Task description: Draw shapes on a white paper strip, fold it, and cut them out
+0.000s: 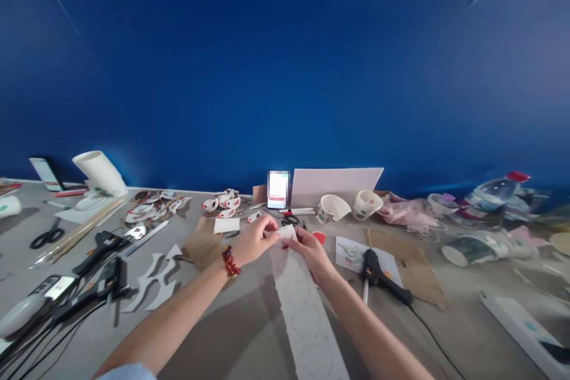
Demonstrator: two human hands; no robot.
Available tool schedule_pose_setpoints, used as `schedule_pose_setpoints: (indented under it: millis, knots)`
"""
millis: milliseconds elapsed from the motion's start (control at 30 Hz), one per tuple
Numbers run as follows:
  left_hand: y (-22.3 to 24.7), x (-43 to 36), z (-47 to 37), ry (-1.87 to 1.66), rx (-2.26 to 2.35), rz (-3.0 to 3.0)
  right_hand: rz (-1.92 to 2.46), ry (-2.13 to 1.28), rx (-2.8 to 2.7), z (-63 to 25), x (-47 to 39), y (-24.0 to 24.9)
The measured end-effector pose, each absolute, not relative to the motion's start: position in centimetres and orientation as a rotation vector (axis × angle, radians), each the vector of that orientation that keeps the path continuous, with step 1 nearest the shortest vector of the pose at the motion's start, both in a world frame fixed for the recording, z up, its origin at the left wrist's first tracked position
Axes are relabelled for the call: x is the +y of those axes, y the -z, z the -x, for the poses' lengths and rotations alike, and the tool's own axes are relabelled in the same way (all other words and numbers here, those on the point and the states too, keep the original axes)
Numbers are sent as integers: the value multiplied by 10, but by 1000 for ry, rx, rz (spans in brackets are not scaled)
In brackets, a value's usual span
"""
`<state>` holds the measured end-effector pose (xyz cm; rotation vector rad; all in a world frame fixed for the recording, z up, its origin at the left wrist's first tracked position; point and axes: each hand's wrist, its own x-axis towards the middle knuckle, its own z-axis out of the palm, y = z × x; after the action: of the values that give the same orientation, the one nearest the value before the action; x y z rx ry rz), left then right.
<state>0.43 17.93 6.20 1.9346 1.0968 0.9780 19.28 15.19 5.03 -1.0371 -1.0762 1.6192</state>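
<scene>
Left hand point(255, 243), right hand point(313, 252): both pinching far end of long circle-marked white paper strip point(305, 317).

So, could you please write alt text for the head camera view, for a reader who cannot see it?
A person's left hand and right hand hold the far end of a long white strip marked with faint curved outlines. Beneath is a cluttered grey table; a glue gun lies to the right, and a phone stands ahead, before a blue partition.

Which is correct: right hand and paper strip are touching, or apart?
Touching: the head view shows the right hand pinching the paper strip at its far end.
</scene>
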Motion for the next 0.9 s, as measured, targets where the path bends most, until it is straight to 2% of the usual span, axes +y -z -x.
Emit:
schedule_pose_setpoints:
  millis: [200,333,600,900]
  knots:
    - [-57,179,-3,-1033,1120,-1532,1019,-1646,-1159,-200,142,-48]
    - [-50,179,0,-1062,1135,-1330,1165,-1689,-1193,-216,125,-25]
    - [-54,196,21,-1369,1113,-1053,1288,-1377,-1327,-205,120,10]
    - [-52,160,25,-1150,1120,-1098,1523,-848,-1826,-186,115,-10]
